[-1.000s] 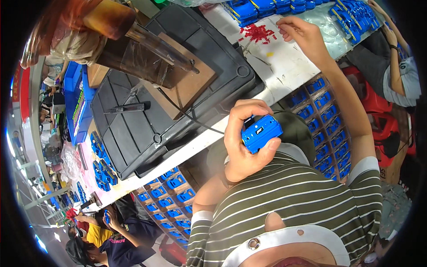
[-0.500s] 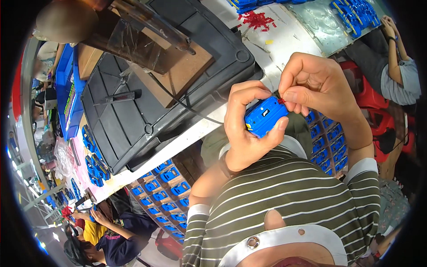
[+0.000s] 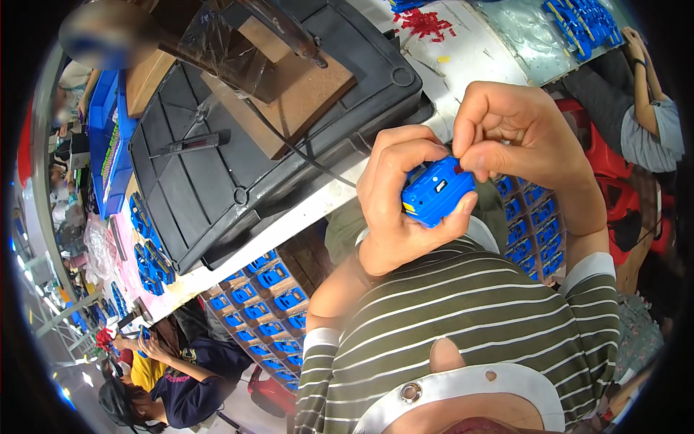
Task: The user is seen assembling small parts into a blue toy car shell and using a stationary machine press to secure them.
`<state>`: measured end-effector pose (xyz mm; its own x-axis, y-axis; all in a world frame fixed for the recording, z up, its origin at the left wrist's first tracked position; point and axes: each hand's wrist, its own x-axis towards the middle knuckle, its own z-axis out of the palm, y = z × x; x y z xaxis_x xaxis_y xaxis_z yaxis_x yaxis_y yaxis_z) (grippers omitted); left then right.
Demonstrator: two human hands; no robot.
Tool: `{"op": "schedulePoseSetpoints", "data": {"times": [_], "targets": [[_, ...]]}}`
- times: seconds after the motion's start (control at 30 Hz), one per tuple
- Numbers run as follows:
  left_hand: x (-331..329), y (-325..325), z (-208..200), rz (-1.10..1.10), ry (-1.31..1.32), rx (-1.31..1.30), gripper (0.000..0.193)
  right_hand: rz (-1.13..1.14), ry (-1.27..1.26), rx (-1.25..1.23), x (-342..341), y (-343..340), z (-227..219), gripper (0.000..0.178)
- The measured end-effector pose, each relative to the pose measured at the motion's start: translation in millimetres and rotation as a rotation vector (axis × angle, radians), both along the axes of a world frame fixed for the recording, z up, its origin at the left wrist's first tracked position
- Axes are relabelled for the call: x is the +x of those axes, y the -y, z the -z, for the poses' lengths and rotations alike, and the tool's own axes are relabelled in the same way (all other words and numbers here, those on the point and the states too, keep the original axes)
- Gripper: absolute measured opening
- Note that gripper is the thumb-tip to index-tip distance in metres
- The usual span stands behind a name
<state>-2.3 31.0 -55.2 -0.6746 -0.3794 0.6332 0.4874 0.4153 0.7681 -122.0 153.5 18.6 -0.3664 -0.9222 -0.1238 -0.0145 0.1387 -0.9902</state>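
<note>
My left hand (image 3: 394, 192) is wrapped round a blue plastic casing (image 3: 442, 199), rounded and shaped somewhat like a toy car body, with a small black rectangle and a yellow patch on it. The thumb presses on the near side and the fingers curl over the far side. At the casing's upper right end, my right hand (image 3: 510, 134) is closed in a pinch. Between its fingertips and the casing shows a sliver of a small red plastic piece (image 3: 457, 167), mostly covered by the fingers.
Ahead on the white table (image 3: 470, 54) lies a pile of small red pieces (image 3: 428, 25). A large black plastic lid (image 3: 184, 210) bears a brown board (image 3: 318, 90) under a metal fixture. Partitioned boxes (image 3: 282, 311) hold blue casings below. Co-workers sit at both sides.
The red piece shows less now, and my right fingertips sit closer against the casing. Both hands and the casing appear slightly farther right; the table view has shifted a little.
</note>
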Motion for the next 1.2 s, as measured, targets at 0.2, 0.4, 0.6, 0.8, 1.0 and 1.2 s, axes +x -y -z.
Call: {"op": "schedulePoseSetpoints", "data": {"times": [0.2,0.4,0.6,0.8,1.0,1.2], "targets": [[1.4,-0.4,4.0,0.024,-0.003,0.006,0.045,-0.059,0.089,0.053,-4.6,0.8,2.8,0.009],[1.9,0.3,2.0,0.018,0.007,0.006,0.045,0.049,-0.028,-0.064,9.0,-2.5,5.0,0.011],[3.0,-1.5,5.2,0.058,0.023,-0.021,0.044,0.001,0.030,0.117,6.0,-1.3,-1.5,0.014],[3.9,-2.9,4.0,0.107,0.067,0.022,0.046,0.022,0.027,0.110,5.4,-3.6,-2.3,0.013],[4.4,-2.3,2.0,0.141,0.106,0.085,0.046,0.126,0.068,0.050,10.5,-3.3,-5.4,0.005],[2.5,-6.0,4.5,0.133,0.139,0.181,0.044,0.130,0.058,0.054,10.0,-2.6,-5.3,0.006]]}}
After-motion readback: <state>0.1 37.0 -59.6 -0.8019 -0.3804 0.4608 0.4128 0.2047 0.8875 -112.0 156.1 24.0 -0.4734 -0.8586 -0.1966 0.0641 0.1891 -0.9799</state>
